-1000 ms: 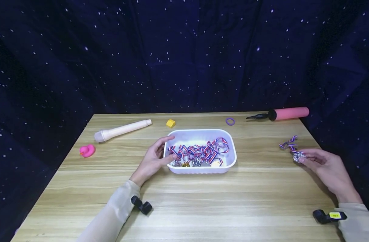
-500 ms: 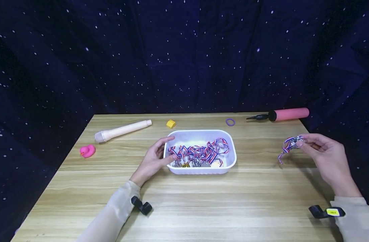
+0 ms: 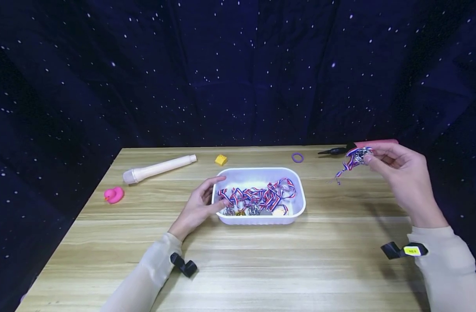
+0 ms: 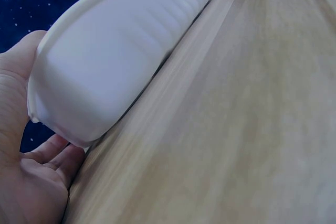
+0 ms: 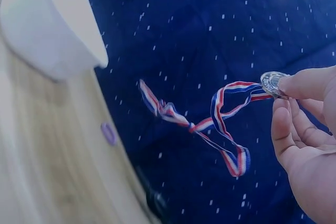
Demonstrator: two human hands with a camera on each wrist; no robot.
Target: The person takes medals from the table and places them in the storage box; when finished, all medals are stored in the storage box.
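My right hand (image 3: 405,177) pinches a silver medal (image 3: 360,155) between thumb and fingers, raised above the right side of the table. In the right wrist view, its red, white and blue ribbon (image 5: 226,129) trails loosely from the disc. My left hand (image 3: 195,208) grips the left end of a white plastic tub (image 3: 261,220), thumb over the rim and fingers along the outer wall. Inside the tub lie several medals (image 3: 254,210), silver and gold, along the near side, their striped ribbons (image 3: 261,195) tangled behind them.
A pink and black hand pump (image 3: 333,151) lies at the back right, partly behind my right hand. Along the back are a purple ring (image 3: 298,157), a yellow block (image 3: 221,160) and a pale toy microphone (image 3: 160,168). A pink rubber duck (image 3: 114,195) sits at left.
My right hand has lifted the silver medal off the table at the right and carried it up, back and leftward, ribbon trailing. My left hand and the tub have stayed put.
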